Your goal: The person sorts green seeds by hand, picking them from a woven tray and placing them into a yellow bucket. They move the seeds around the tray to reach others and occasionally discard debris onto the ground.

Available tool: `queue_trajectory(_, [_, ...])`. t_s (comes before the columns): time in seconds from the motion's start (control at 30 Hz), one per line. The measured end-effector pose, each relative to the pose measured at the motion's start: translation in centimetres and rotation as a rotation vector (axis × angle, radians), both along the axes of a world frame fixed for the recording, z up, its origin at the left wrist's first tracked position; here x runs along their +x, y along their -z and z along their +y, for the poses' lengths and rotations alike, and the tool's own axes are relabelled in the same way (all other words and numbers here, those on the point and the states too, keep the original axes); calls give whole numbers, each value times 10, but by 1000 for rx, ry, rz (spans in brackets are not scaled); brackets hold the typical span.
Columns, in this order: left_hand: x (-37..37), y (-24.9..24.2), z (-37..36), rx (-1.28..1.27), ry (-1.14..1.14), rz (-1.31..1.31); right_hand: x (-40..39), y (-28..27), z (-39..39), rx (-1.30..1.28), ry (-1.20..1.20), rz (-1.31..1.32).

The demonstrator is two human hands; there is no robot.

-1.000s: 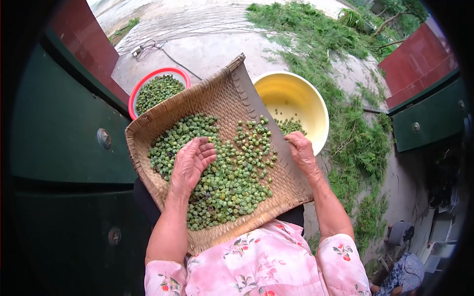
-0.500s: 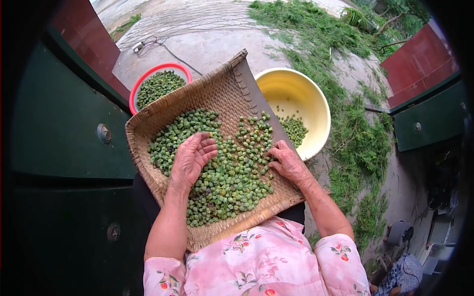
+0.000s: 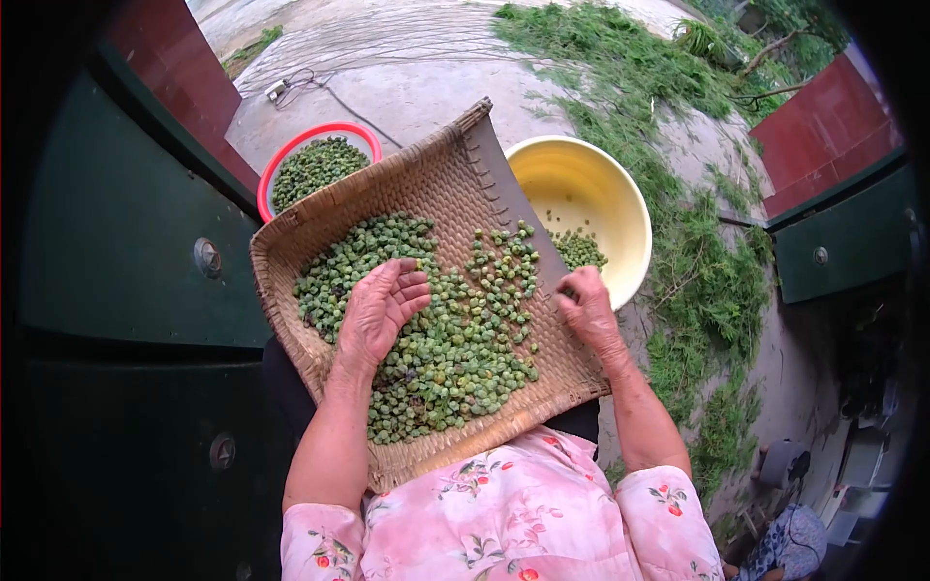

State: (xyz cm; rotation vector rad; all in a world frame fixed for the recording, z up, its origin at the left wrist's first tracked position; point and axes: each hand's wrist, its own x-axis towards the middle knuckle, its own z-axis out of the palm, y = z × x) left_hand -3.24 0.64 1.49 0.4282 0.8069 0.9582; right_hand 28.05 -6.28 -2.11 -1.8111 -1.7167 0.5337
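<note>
Rightward went the right hand, off the small green pods to the woven straw winnowing tray's edge beside the yellow plastic bowl, fingers curled, contents unclear. Left hand lay open on pods.

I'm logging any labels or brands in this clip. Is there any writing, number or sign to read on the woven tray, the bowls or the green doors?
None: no readable text anywhere. The woven tray, yellow bowl, red-rimmed bowl and green door are plain. The left hand and right hand hold nothing printed.
</note>
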Motion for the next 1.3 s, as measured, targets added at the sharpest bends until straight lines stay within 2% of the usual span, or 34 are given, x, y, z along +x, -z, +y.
queue_trajectory(0.1, [1, 0, 2, 2, 9, 11, 12, -1, 7, 135, 148, -43])
queue_trajectory(0.2, [2, 1, 2, 0, 9, 19, 3, -7, 15, 103, 144, -67])
queue_trajectory(0.23, [1, 2, 2, -1, 11, 15, -2, -5, 19, 73, 59, 11])
queue_trajectory(0.37, [-1, 3, 2, 1, 17, 5, -29, -4, 21, 57, -245, -181])
queue_trajectory(0.47, [0, 1, 1, 2, 18, 3, -28, -7, 22, -8, -244, -176])
queue_trajectory(0.5, [1, 0, 1, 2, 18, 9, -21, 7, 25, 92, -216, -199])
queue_trajectory(0.63, [1, 0, 2, -7, 24, 19, -8, 16, 34, 153, 133, -319])
queue_trajectory(0.77, [2, 1, 2, -1, 27, 14, -26, 12, 43, 284, -42, -279])
queue_trajectory(0.87, [2, 0, 1, -1, 27, 17, -37, 2, 47, 196, -174, -294])
queue_trajectory(1.0, [1, 4, 2, -1, 33, -5, -19, 24, 55, 194, -21, -339])
queue_trajectory(1.13, [1, 3, 2, -4, 35, -5, -12, 23, 58, 250, 189, -377])
queue_trajectory(1.3, [1, 4, 2, -1, 36, 1, -40, 13, 70, 229, -18, -287])
